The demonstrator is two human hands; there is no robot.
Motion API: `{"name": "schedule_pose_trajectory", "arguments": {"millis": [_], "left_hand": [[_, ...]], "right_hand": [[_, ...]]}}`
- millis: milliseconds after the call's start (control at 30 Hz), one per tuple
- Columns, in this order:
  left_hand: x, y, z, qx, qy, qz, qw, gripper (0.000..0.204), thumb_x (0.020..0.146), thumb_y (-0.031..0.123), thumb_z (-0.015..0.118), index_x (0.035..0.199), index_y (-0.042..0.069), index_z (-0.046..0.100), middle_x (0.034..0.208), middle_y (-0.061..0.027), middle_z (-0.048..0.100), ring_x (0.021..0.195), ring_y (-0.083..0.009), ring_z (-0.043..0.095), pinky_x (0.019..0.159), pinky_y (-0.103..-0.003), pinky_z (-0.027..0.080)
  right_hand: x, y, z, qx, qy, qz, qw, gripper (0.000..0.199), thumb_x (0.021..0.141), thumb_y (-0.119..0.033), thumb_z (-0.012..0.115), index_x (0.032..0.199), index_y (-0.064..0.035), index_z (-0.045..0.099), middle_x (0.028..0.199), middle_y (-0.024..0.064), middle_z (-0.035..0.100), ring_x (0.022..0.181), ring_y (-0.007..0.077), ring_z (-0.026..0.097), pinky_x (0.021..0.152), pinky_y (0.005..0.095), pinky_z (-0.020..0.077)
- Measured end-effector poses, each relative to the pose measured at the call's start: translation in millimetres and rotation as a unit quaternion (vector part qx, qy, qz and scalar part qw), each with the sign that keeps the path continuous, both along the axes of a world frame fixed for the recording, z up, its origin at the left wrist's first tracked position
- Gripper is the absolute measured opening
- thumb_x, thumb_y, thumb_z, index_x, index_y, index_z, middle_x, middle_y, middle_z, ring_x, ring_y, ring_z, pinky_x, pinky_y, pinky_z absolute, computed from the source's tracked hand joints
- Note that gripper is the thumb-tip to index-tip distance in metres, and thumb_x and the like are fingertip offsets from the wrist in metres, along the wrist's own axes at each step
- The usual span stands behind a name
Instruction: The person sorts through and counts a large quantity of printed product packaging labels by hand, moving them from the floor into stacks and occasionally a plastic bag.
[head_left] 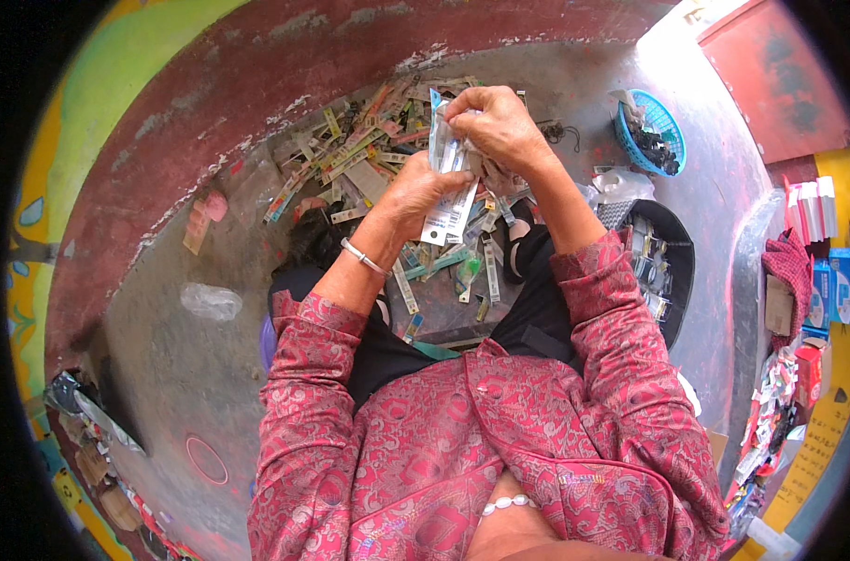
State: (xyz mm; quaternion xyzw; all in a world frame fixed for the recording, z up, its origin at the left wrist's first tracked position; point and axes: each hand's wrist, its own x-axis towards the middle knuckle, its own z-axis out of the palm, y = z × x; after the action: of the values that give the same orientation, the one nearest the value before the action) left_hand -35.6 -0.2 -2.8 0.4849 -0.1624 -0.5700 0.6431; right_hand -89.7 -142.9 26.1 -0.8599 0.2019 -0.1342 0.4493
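Observation:
A long, narrow blister pack (pixel 446 224) with a white card and clear plastic is held up in front of me. My left hand (pixel 417 192) is closed around its lower part, with the thumb across the front. At the upper end, the fingers of my right hand (pixel 500 123) are bent together in a pinch on the plastic. What lies inside the pack is too small to make out. Beneath and beyond my hands, a pile of printed card strips and packaging (pixel 359 154) spreads over the floor.
To my right stands a black tub (pixel 688 280) of clear packs. Beyond it are a whitish plastic bag (pixel 623 185) and a blue basket (pixel 684 133) with dark stuff inside. A crumpled clear bag (pixel 210 301) lies at left. Boxes (pixel 843 285) line the right wall.

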Motion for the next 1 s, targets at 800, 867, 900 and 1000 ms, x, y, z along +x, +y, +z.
{"name": "schedule_pose_trajectory", "arguments": {"millis": [800, 867, 900, 1000], "left_hand": [[10, 6, -2, -0.051, -0.032, -0.010, 0.998, 0.037, 0.070, 0.014, 0.067, 0.099, -0.004, 0.052, 0.084, -0.0119, 0.062, 0.070, -0.0159, 0.062, 0.066, -0.026, 0.052], [10, 8, 0, -0.067, 0.039, 0.001, 0.997, 0.038, 0.072, 0.016, 0.066, 0.101, -0.005, 0.052, 0.084, -0.0123, 0.062, 0.069, -0.0157, 0.062, 0.065, -0.025, 0.053], [11, 9, 2, -0.070, 0.081, 0.006, 0.994, 0.038, 0.074, 0.016, 0.066, 0.102, -0.005, 0.051, 0.083, -0.0124, 0.062, 0.068, -0.0156, 0.062, 0.064, -0.025, 0.054], [11, 10, 2, -0.082, 0.154, 0.015, 0.984, 0.038, 0.078, 0.018, 0.062, 0.104, -0.007, 0.050, 0.083, -0.0130, 0.062, 0.068, -0.0160, 0.063, 0.063, -0.023, 0.055]], "right_hand": [[-7, -33, 11, 0.128, -0.167, 0.001, 0.978, 0.006, 0.073, -0.007, 0.061, 0.076, -0.0015, 0.059, 0.071, 0.0020, 0.059, 0.068, 0.0083, 0.053, 0.064, 0.0225, 0.0428], [-7, -33, 11, 0.122, -0.185, 0.004, 0.975, 0.007, 0.073, -0.006, 0.061, 0.078, -0.0015, 0.059, 0.072, 0.0016, 0.059, 0.069, 0.0082, 0.053, 0.065, 0.0223, 0.0428], [-7, -33, 11, 0.130, -0.186, 0.006, 0.974, 0.007, 0.072, -0.005, 0.061, 0.078, -0.0016, 0.059, 0.073, 0.0015, 0.059, 0.070, 0.0082, 0.053, 0.066, 0.0224, 0.0429], [-5, -34, 9, 0.143, -0.197, 0.015, 0.970, 0.008, 0.072, -0.004, 0.061, 0.079, -0.0022, 0.059, 0.076, 0.0013, 0.059, 0.072, 0.0082, 0.053, 0.068, 0.0225, 0.0433]]}}
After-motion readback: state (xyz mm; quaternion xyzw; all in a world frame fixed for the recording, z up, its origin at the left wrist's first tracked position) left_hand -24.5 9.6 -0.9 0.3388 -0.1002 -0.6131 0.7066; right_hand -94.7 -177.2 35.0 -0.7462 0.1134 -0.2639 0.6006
